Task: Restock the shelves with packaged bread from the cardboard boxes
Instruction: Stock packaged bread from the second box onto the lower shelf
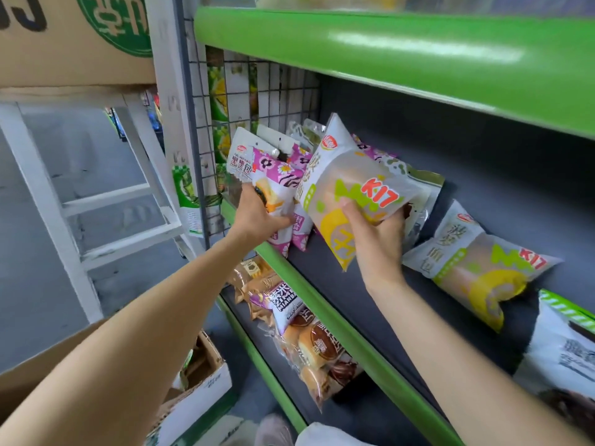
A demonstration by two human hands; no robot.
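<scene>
Bread packs: several are stood upright at the left end of the middle shelf (325, 278), centre of the frame, against a wire grid panel (257, 91).
Left hand (257, 214): fingers are curled round the purple flowered packs (277, 175) at centre left; a white pack with dark lettering (240, 159) is pressed against them on the left.
Right hand (376, 239): a white-and-yellow pack marked K17 (351, 188) is gripped at its lower edge, thumb on the front, fingers behind; the pack is held tilted, just right of the purple ones.
Second K17 pack (476, 265): laid flat on the same shelf at centre right, apart from the held one.
Right edge: a white-and-green pack (566, 346) is partly cut off by the frame.
Lower shelf (322, 423): brown and purple-labelled bread packs (302, 333) are laid in a loose row, lower centre.
Cardboard box (199, 375): seen open at lower left, below the left forearm; its contents cannot be made out.
Upper shelf (402, 49): green front edge is seen across the top of the frame.
Upper left: a large carton (70, 40) with a green round mark is seen resting above a white frame (48, 194).
</scene>
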